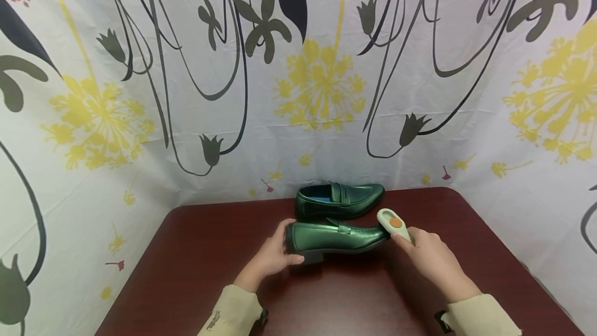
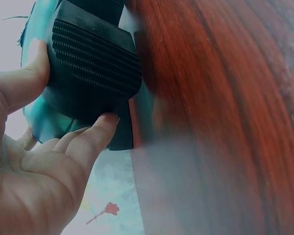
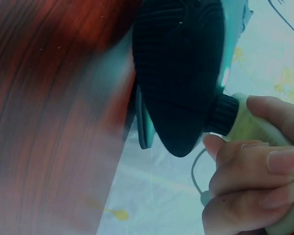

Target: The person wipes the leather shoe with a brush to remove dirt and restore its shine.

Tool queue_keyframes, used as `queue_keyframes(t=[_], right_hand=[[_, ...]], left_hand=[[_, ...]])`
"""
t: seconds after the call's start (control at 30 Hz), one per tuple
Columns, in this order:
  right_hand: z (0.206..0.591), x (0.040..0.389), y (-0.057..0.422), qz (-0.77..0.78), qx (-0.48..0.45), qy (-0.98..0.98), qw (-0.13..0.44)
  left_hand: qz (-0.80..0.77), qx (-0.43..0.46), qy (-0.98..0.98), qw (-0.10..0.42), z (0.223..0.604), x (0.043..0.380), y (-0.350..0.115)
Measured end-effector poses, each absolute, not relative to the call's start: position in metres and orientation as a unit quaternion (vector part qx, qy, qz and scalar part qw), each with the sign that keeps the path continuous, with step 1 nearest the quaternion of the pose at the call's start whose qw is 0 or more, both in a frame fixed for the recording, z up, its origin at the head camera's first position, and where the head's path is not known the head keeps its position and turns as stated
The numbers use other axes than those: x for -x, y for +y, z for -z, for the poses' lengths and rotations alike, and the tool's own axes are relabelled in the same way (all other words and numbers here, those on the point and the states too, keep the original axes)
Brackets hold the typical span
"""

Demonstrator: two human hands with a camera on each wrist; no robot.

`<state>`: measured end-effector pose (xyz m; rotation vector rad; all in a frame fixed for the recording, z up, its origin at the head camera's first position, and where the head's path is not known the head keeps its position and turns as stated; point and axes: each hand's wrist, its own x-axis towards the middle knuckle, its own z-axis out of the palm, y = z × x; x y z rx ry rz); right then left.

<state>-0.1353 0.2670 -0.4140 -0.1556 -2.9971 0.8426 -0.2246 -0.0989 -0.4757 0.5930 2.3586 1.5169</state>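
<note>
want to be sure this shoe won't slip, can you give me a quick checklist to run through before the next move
1. Left hand gripping the held shoe at its heel end: ok.
2. Right hand holding the brush: ok.
3. Bristles against the toe: ok, the right wrist view shows them at its side.
4. Sole raised from the table: ok, the wrist views show the underside.
5. Second shoe clear of the held one: cannot tell, it stands just behind and any contact is hidden.
6. Surface under the bristles clean: cannot tell, it is covered.
</note>
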Motion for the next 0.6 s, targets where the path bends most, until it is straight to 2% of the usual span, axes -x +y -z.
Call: queue_keyframes(t=[0.6], right_hand=[[0.416, 0.132, 0.247, -0.280, 0.040, -0.959, 0.009]], left_hand=[[-0.523, -0.210, 0.815, 0.136, 0.475, 0.223, -0.099]])
